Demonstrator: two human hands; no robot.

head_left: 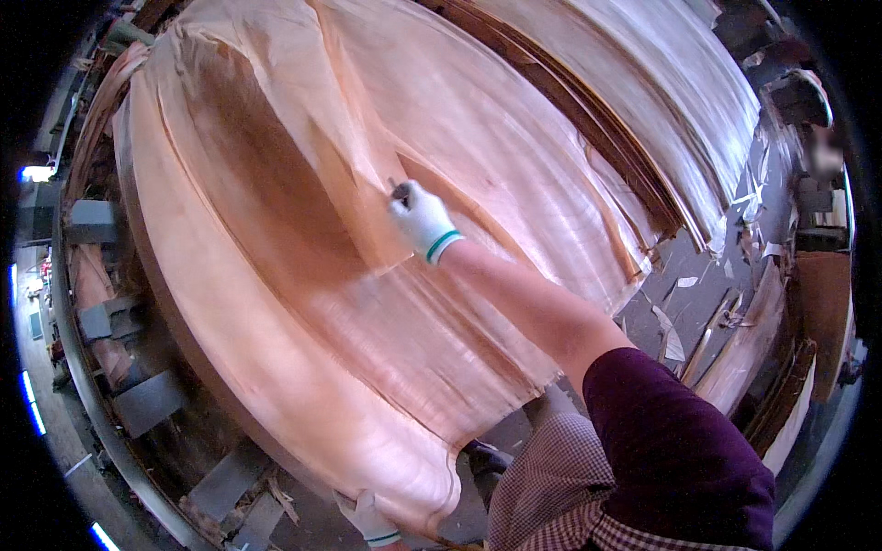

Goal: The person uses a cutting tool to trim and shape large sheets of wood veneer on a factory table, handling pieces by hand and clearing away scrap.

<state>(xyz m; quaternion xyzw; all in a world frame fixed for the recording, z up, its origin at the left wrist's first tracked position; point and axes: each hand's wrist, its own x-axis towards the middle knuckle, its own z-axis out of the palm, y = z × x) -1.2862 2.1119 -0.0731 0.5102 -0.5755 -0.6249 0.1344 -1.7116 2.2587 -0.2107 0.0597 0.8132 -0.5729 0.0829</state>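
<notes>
1. Nearest the camera: the purple sleeve [680, 450] of the right arm, lower right. A checked apron [560, 468] adjoins it at the lower edge.
2. Sheet [303, 386]: thin, pale orange, wide. It spreads across the centre and left of the view, with long ridges and folds. Its near end reaches the lower edge, left of the apron.
3. Flap [367, 216]: a raised, creased strip of thin material in the upper middle, beside a darker orange-brown area. It ends just below and left of the right hand.
4. Right hand [424, 219]: white glove, green cuff band, positioned over the middle of the sheet. Grip: fingers curled around a small dark object [401, 192]; its kind is not clear.
5. Left hand [369, 520]: white glove, at the near left edge of the sheet. Grip: finger state cannot be told.
6. Stack [643, 83]: pale sheets with brown layered edges, upper right, alongside the sheet.
7. Floor [680, 253]: grey, with torn scraps [671, 335] lying right of the sheet.
8. Left side: grey blocks [152, 404] spaced along a curved-looking rail [92, 395].
</notes>
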